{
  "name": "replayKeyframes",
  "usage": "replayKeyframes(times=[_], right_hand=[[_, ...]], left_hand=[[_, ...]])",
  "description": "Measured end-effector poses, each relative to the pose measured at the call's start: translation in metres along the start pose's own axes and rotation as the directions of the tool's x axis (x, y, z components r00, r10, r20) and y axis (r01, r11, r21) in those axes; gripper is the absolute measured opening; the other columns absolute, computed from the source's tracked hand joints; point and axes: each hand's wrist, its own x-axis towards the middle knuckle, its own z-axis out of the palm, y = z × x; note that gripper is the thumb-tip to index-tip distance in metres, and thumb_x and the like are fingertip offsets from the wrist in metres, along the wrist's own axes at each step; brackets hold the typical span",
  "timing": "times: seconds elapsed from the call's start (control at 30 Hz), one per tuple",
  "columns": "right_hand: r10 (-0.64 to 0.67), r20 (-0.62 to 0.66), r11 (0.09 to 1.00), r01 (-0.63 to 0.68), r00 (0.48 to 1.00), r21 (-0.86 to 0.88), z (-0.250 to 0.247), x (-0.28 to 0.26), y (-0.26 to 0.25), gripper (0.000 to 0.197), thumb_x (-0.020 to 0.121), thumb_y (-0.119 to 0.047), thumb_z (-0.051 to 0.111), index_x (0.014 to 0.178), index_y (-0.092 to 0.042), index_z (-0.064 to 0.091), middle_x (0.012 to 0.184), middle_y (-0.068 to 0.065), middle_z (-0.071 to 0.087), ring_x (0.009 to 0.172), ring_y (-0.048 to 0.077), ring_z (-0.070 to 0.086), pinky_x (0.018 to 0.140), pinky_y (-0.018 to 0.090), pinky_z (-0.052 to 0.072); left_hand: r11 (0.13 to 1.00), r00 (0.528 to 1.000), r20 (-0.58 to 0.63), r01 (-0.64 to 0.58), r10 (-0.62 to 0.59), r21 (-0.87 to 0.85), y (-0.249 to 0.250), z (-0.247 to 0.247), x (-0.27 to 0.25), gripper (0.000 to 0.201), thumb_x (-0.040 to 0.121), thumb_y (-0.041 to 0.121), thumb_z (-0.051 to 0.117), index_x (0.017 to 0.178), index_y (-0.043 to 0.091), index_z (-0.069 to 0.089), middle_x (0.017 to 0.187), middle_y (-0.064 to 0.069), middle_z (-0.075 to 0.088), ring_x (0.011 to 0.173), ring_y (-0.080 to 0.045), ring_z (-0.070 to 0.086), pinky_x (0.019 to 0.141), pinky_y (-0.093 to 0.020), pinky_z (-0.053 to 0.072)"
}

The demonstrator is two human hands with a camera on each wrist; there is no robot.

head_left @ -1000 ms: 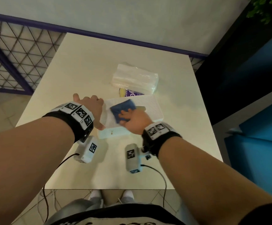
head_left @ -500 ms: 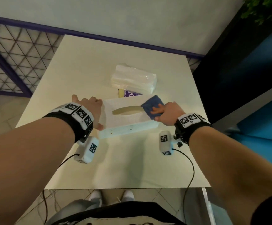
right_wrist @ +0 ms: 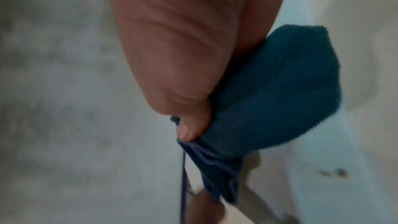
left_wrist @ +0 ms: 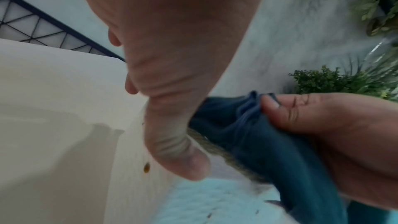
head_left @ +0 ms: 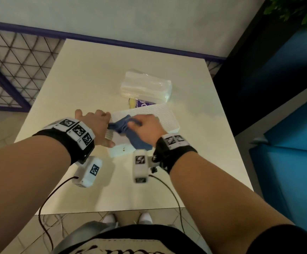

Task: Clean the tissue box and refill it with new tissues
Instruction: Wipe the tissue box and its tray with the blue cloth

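Note:
A white tissue box (head_left: 167, 118) lies on the cream table (head_left: 94, 79). My left hand (head_left: 96, 125) grips its left end, thumb (left_wrist: 172, 142) pressed on the near side wall (left_wrist: 129, 176). My right hand (head_left: 147, 127) holds a bunched blue cloth (head_left: 138, 142) on the left part of the box top, close to the left hand. The cloth (left_wrist: 247, 134) covers part of the tan slot edge. In the right wrist view the thumb pinches the cloth (right_wrist: 269, 91) over the box (right_wrist: 323, 176), whose side shows small brown specks. A clear-wrapped tissue pack (head_left: 145, 87) lies just behind the box.
A purple and yellow packet (head_left: 140, 103) sits between the tissue pack and the box. A wall and a purple-framed mesh railing (head_left: 11, 70) border the table at the back and left. Blue seating (head_left: 286, 143) stands to the right, green plants (head_left: 304, 13) at top right.
My right hand swept the blue cloth from the left part of the box to its right end, then back left beside the left hand. The left hand kept its hold.

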Motion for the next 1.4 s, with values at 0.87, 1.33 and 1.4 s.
replayKeyframes(times=[0.87,1.33,1.4], right_hand=[[0.068,-0.094,0.593,0.036,0.993,0.804,-0.054,-0.057,0.011,0.043,0.103,-0.029,0.033,0.144,-0.014,0.039,0.138,0.003,0.053,0.129,0.018,0.048,0.112,0.038,0.036],[0.035,-0.088,0.999,-0.037,0.995,-0.023,-0.062,0.006,0.006,0.061,0.103,-0.034,0.028,0.152,-0.015,-0.003,0.161,0.009,-0.013,0.149,0.027,-0.012,0.122,0.040,-0.001],[-0.074,-0.026,0.996,0.073,0.997,-0.044,-0.038,-0.022,-0.006,0.062,0.103,-0.034,0.029,0.152,-0.017,-0.006,0.161,0.006,-0.016,0.147,0.021,-0.018,0.119,0.039,-0.005]], left_hand=[[0.376,0.988,-0.149,-0.156,0.047,-0.914,0.038,-0.044,0.002,0.044,0.103,0.031,0.035,0.147,0.025,0.036,0.150,-0.002,0.041,0.137,-0.021,0.039,0.114,-0.033,0.029],[0.057,0.985,-0.154,-0.159,0.081,-0.986,0.042,-0.044,-0.011,0.057,0.083,0.041,0.049,0.139,0.031,0.049,0.144,0.004,0.050,0.134,-0.014,0.044,0.117,-0.041,0.028],[0.110,0.983,-0.176,-0.180,0.045,-0.978,0.037,-0.053,-0.015,0.049,0.091,0.034,0.049,0.139,0.029,0.048,0.139,0.004,0.054,0.129,-0.013,0.048,0.114,-0.035,0.031]])
